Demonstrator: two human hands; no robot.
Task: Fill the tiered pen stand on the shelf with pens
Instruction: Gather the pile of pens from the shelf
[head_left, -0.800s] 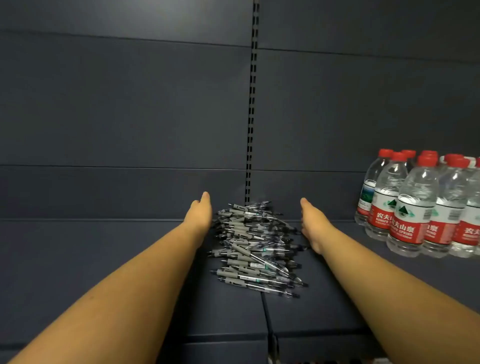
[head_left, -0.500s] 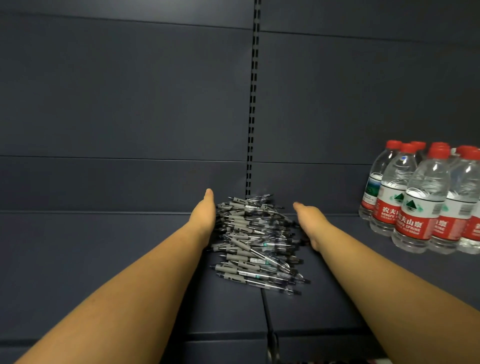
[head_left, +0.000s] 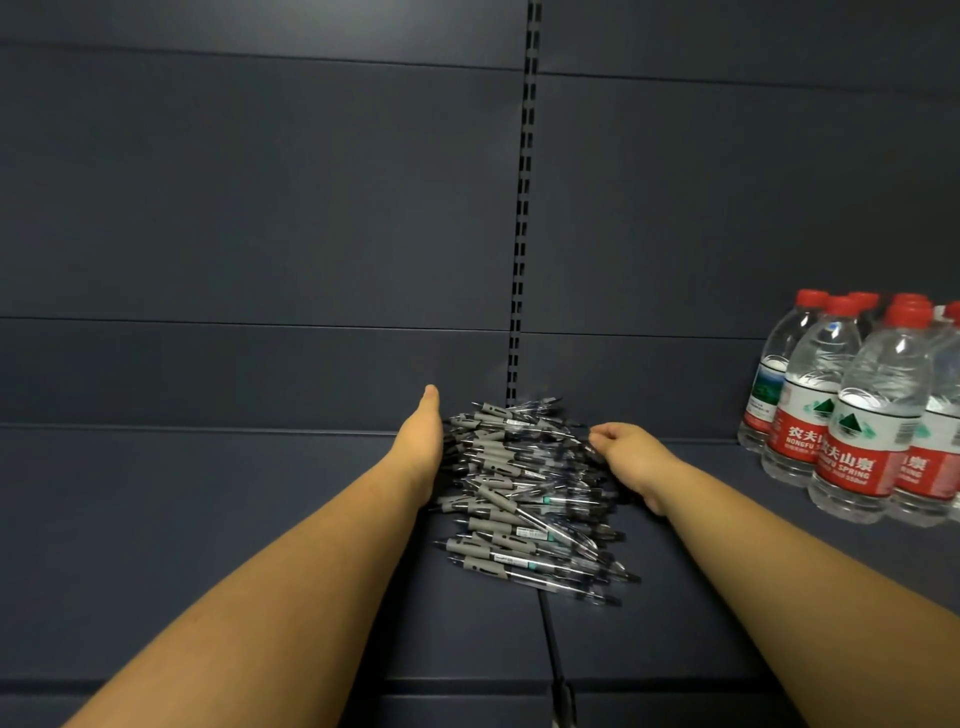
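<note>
Pens piled crosswise between hands: left flat against pile, right curling onto nearer ends.

Shop: slotted gondola shelving, stocked water bottles, pens heaped.

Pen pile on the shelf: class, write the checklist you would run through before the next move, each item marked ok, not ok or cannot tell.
1. Pile of pens lies within reach on the shelf: ok.
2. Left hand lies flat-edged against the pile's left side, fingers straight: ok.
3. Right hand has a grip on pens: cannot tell; its fingers curl at the pile's right edge.
4. Tiered pen stand in view to receive pens: not ok; none shows.
5. Water bottles stand apart from the pile, to its right: ok.
</note>
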